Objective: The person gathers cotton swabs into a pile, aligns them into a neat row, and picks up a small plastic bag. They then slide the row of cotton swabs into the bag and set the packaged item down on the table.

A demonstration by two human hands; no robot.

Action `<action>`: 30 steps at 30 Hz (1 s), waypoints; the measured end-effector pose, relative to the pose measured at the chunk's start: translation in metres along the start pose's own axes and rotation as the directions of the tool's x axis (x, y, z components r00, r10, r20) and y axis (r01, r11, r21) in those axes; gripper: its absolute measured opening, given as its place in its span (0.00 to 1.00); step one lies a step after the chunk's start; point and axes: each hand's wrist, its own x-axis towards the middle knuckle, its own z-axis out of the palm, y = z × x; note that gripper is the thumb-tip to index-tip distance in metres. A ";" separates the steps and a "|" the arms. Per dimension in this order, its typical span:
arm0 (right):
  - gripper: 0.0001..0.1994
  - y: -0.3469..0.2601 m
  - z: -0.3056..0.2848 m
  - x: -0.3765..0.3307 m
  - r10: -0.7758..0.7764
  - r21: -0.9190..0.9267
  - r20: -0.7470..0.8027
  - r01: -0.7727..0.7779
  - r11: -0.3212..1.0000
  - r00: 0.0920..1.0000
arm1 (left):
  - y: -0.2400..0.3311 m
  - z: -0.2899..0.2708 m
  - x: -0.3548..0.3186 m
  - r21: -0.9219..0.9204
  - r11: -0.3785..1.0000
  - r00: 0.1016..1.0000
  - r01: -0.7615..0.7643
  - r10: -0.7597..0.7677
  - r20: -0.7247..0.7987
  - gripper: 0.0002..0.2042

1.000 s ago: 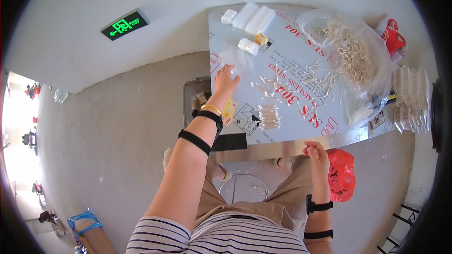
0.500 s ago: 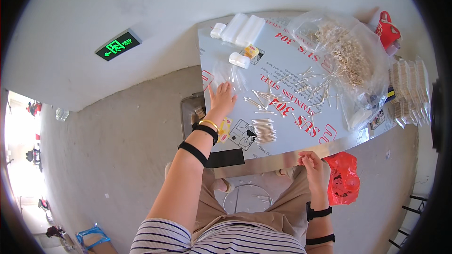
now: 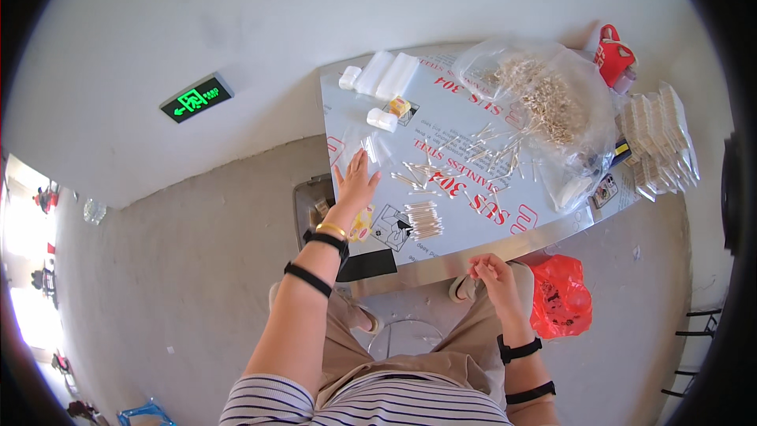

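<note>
My left hand (image 3: 356,184) lies on the left part of the table with its fingers stretched out. Its fingertips rest on clear plastic bags (image 3: 377,151). By its wrist is a yellow-and-white packet (image 3: 361,223). My right hand (image 3: 493,274) hovers at the table's front edge, fingers loosely bent, with nothing visible in it. A neat row of cotton swabs (image 3: 424,220) lies between my hands. Beyond it, loose cotton swabs (image 3: 481,150) are scattered. A large clear bag (image 3: 544,99) full of swabs stands behind them.
White plastic rolls (image 3: 386,75) and a small yellow box (image 3: 400,106) lie at the table's back left. Stacked clear packs (image 3: 658,142) stand at the right end, near a red item (image 3: 611,59). A red plastic bag (image 3: 561,297) hangs below the front edge.
The view has shifted, so the table sits further left in it. My left hand stays on the clear bags, its fingers closer together. My right hand has moved slightly left along the edge.
</note>
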 end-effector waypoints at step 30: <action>0.11 -0.059 0.131 -0.063 -0.178 -0.287 0.453 0.332 0.899 0.873 | 0.086 -0.090 -0.314 -0.880 0.471 0.996 -0.067 -0.020 -0.087 0.11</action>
